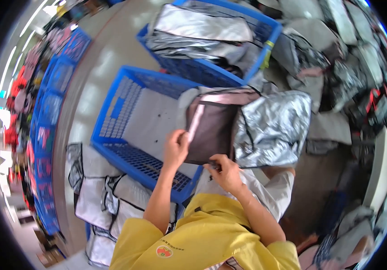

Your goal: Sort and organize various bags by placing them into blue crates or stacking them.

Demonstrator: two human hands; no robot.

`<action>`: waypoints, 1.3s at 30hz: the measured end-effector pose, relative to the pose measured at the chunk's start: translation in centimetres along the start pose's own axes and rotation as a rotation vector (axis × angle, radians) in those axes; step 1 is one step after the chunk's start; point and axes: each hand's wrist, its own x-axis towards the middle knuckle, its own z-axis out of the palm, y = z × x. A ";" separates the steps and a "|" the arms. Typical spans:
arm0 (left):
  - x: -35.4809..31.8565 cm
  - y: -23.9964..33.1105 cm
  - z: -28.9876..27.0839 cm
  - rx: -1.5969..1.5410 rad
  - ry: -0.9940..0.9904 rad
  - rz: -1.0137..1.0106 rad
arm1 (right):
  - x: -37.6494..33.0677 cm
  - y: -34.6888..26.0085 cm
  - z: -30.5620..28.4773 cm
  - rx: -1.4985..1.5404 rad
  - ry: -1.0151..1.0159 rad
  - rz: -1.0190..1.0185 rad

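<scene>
Brown bag (pixel 216 130) at the right end of the nearer blue crate (pixel 150 117), your left hand (pixel 177 147) pinching the bag's side, your right hand (pixel 226 173) gripping its lower edge

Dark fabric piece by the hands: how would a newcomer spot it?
Find the central blue crate, ahead of the yellow shirt. At its right side, the left hand and right hand hold the dark fabric piece. Its brownish face and pale pink strip differ from the silver foil alongside.

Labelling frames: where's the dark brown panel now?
In the head view, the dark brown panel is near centre, left hand at its left edge, right hand at its lower edge, crinkled silver foil to its right.
</scene>
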 end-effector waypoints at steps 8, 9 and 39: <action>1.0 -3.9 0.5 0.225 0.203 0.199 | -10.0 4.8 -6.9 0.027 0.243 0.419; 1.2 -3.6 0.8 0.244 0.194 0.226 | -11.5 7.3 -7.8 -0.008 0.406 0.509; -2.3 13.1 18.8 0.602 -0.576 1.008 | -10.7 8.2 -11.9 0.589 1.162 0.458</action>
